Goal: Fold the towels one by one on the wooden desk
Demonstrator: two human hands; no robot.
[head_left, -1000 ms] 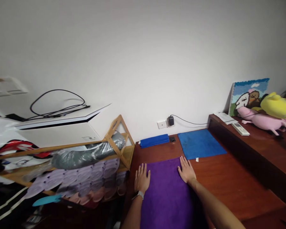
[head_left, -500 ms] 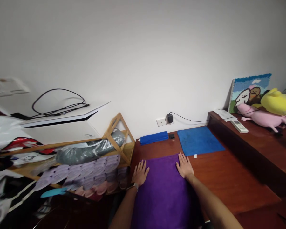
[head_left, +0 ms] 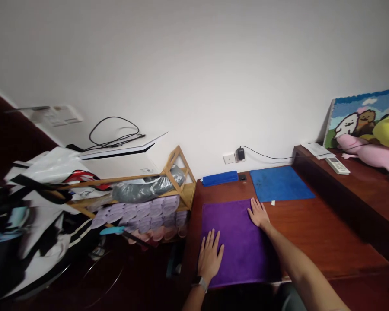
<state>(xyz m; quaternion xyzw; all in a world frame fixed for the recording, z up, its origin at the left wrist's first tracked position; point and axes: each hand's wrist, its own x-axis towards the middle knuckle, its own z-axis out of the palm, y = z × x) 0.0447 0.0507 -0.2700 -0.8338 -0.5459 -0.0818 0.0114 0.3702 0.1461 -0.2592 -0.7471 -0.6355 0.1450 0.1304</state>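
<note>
A purple cloth (head_left: 238, 246) lies spread flat on the brown wooden table (head_left: 314, 233). My left hand (head_left: 210, 257), with a watch on its wrist, rests on the cloth's left edge, fingers spread. At the far right corner of the cloth, my right hand (head_left: 258, 214) lies flat with its fingers apart. Behind the right hand is a blue cloth (head_left: 282, 183), laid flat, with a small white tag at its near edge. A folded blue cloth (head_left: 219, 178) lies along the wall, beyond the purple one.
To the left stands a wooden rack (head_left: 189, 190) with lilac slippers (head_left: 142, 211) and a white box (head_left: 123, 162) on top. A raised ledge (head_left: 353, 185) on the right bears a remote control (head_left: 337, 166) and a pink plush toy (head_left: 372, 151). A charger (head_left: 240, 153) is plugged into the wall.
My left hand has slid nearer to me along the cloth's left edge. My right hand stays at the far right corner. The view has turned left, and the cloth's near edge now shows.
</note>
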